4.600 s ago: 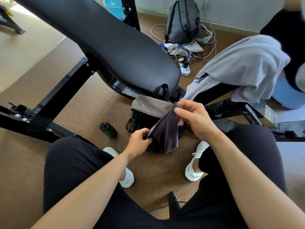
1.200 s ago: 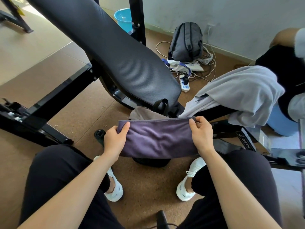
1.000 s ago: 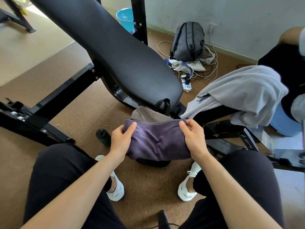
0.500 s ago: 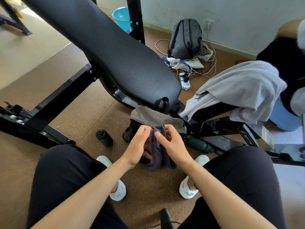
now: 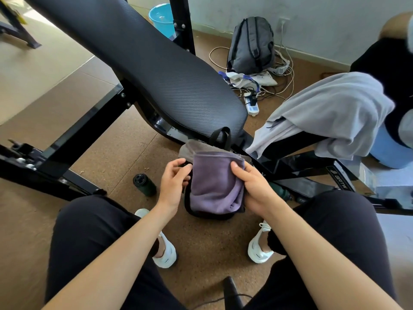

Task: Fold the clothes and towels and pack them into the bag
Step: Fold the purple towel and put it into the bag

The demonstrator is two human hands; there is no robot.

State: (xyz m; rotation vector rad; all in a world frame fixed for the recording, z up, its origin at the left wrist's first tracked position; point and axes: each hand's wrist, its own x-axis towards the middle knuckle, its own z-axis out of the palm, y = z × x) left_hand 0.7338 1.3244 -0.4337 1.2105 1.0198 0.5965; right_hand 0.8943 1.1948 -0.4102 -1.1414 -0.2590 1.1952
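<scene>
Between the white shoes point(image 5: 165, 253), over the small black fabric bag point(image 5: 207, 215) on the floor, the right hand point(image 5: 254, 189) grips a folded purple terry towel point(image 5: 214, 182) by its right edge; the left hand point(image 5: 174, 182), fingers curled, seems to pinch the bag's rim.

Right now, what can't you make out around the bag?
Head view only.
Inside of the bag: covered by the purple towel and a grey cloth.
Grip of the left hand: fingers curl at the dark bag rim, unclear.
The green bottle: mostly behind the right hand.
</scene>
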